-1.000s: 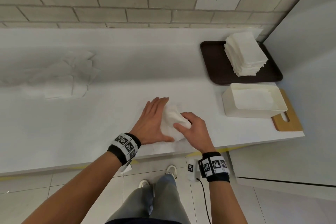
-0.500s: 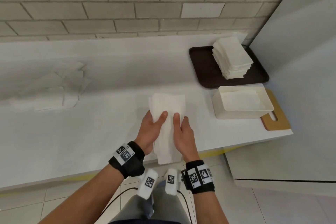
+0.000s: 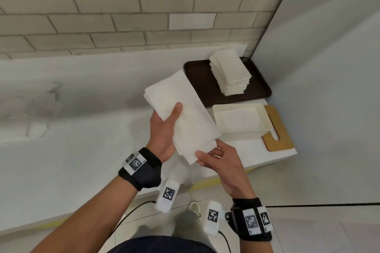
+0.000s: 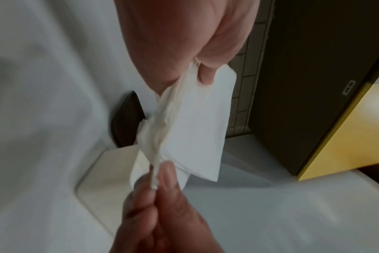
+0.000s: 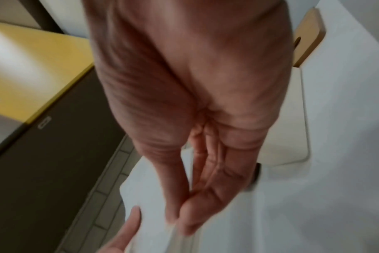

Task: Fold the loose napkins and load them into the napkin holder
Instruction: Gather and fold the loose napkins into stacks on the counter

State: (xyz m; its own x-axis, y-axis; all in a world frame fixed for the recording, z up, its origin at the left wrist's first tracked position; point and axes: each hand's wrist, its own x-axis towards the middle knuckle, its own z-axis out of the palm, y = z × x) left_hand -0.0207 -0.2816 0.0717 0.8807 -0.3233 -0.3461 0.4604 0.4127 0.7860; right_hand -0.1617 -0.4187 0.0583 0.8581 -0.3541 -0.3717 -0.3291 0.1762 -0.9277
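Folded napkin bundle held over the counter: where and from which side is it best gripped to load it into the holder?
Probably across its middle, from the long left edge, as the left hand does: thumb on top, fingers beneath. The folded napkin bundle is long and limp, so its ends would sag; the right hand pinches the near corner. The napkin holder sits open to the right.

A café or canteen service corner: a white counter against a pale brick-tile wall, a brown serving tray of stacked napkins at its far right corner
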